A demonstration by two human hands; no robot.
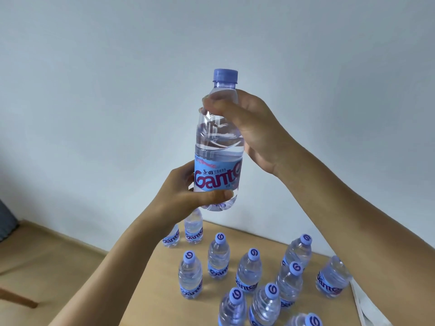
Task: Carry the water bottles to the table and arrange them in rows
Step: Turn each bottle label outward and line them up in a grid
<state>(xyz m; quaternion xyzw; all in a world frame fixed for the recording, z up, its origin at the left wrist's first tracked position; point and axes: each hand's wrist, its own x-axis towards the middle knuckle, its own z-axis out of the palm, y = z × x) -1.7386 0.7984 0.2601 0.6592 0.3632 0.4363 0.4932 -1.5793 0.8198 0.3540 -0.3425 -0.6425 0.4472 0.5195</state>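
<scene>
Head view catches both arms stretched up in front of a pale wall point(94, 90), with 1 water bottle point(217, 147) held upright in the air, well above the table point(150, 290). The left hand point(186, 191) grips it low down, thumb curled across the foot of the blue label and the other fingers hidden behind the plastic. The right hand point(247, 128) grasps the shoulder of the same bottle just under the blue cap point(225, 75), its fingertips pressed on the clear plastic and the palm turned my way. Down on the light wooden table stand the other bottles point(249, 269), all upright with blue caps; I can count about 11, but the count is unsure. 2 at the far edge are half hidden behind the left forearm and the held bottle's base, so only their labels and lower bodies show. 1 at the bottom edge is cut off, with little more than its cap in view, and the bottle at the right sits partly behind the right forearm. They stand in loose lines rather than tidy ones, some nearly touching. By the table's right edge lies something white point(367, 302), cut off by the frame and too vague to name. At the far left a dark shape point(6, 220) pokes in, also cut off, above a wooden floor point(47, 250).
</scene>
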